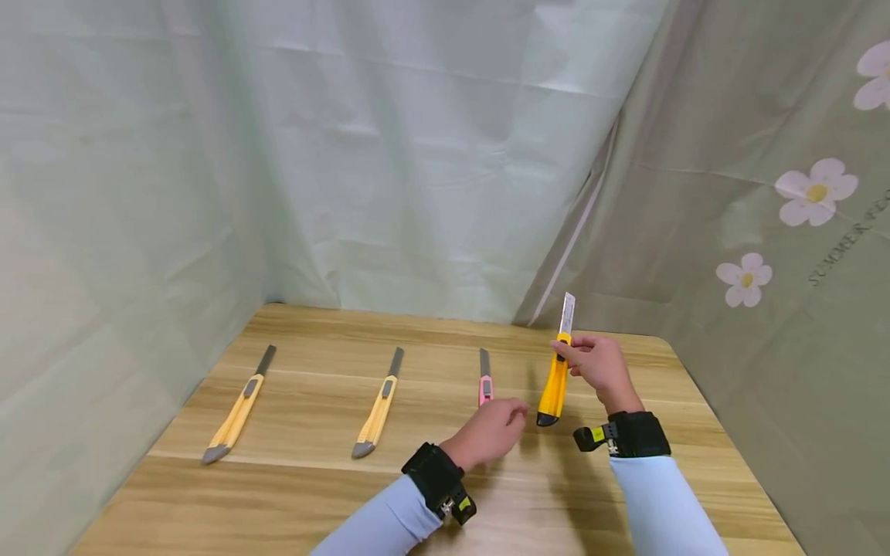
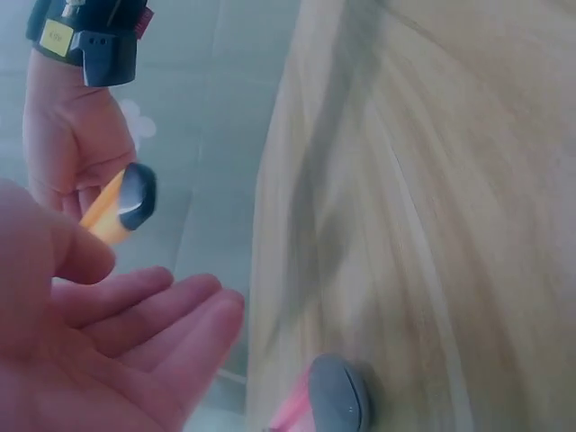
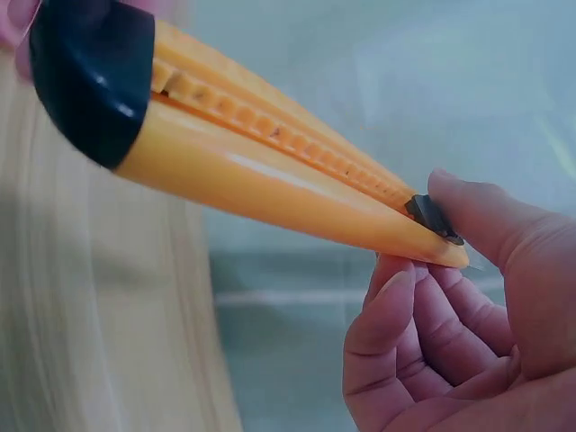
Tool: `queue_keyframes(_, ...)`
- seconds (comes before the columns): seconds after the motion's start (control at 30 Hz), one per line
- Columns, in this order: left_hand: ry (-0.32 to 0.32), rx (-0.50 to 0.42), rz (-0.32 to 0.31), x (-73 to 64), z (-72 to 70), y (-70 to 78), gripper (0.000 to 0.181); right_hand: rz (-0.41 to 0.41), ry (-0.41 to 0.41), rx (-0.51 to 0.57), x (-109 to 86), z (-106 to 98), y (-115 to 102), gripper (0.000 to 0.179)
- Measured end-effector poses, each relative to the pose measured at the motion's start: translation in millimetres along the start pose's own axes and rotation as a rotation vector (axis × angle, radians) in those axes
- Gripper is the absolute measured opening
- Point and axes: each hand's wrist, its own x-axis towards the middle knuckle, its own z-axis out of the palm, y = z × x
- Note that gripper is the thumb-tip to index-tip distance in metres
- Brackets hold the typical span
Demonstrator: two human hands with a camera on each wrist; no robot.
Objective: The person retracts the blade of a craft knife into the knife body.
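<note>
Pale cloth curtains (image 1: 417, 154) back and flank the wood-grain counter (image 1: 278, 510); white printed flowers (image 1: 815, 193) and some lettering (image 1: 844, 247) mark the right-hand panel. Your right hand (image 1: 599, 367) holds the yellow cutter (image 1: 554, 386) above the counter, near the far edge as seen from the head camera. Grip: thumb on the black slider (image 3: 430, 219), fingers curled in beneath the body, narrow on it. Blade (image 1: 568, 313) extended, tip up; black end cap (image 3: 94, 81) lower, angled toward you.

Your left hand (image 1: 490, 432) holds nothing; its fingers are loosely extended, with the thumb apart from them. It hovers just beside the yellow cutter and hides the lower part of the pink cutter (image 1: 485, 382), which lies on the counter. To the left, well apart, lie 2 pale-yellow cutters, 1 nearer (image 1: 378, 409) and 1 farther (image 1: 239, 413), both with blades out.
</note>
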Motion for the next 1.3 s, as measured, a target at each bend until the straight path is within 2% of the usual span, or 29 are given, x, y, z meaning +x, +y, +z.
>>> queue_keyframes(0.07, 0.012, -0.107, -0.026, -1.2, -2.8, -1.8, 0.024, -0.018, -0.012, 0.038, -0.8, 4.2, -7.9, 0.04)
queue_keyframes(0.2, 0.043, -0.381, -0.063, -4.0, -8.7, -3.4, 0.026, -0.044, -0.025, 0.088, -3.8, 12.1, -24.2, 0.042)
queue_keyframes(0.27, 0.064, -0.484, -0.072, -6.2, -12.4, -2.8, 0.027, -0.047, -0.025, 0.099, -5.5, 15.9, -32.1, 0.043)
queue_keyframes(0.33, 0.086, -0.548, -0.07, -8.7, -16.6, -1.9, 0.027, -0.058, -0.033, 0.096, -7.1, 19.3, -39.3, 0.043)
queue_keyframes(0.53, 0.131, -0.638, -0.036, -14.4, -23.8, -2.6, 0.025, -0.076, -0.051, 0.105, -7.9, 28.6, -52.4, 0.045)
queue_keyframes(0.8, 0.14, -0.789, 0.006, -21.9, -32.4, -3.7, 0.03, -0.109, -0.067, 0.145, -5.9, 39.5, -60.0, 0.042)
queue_keyframes(1.03, 0.135, -0.935, 0.026, -24.1, -34.1, -9.5, 0.026, -0.148, -0.081, 0.178, -7.4, 49.3, -63.9, 0.035)
queue_keyframes(1.3, 0.139, -0.97, 0.011, -29.2, -41.0, -11.2, 0.024, -0.204, -0.108, 0.194, -11.5, 57.1, -67.4, 0.039)
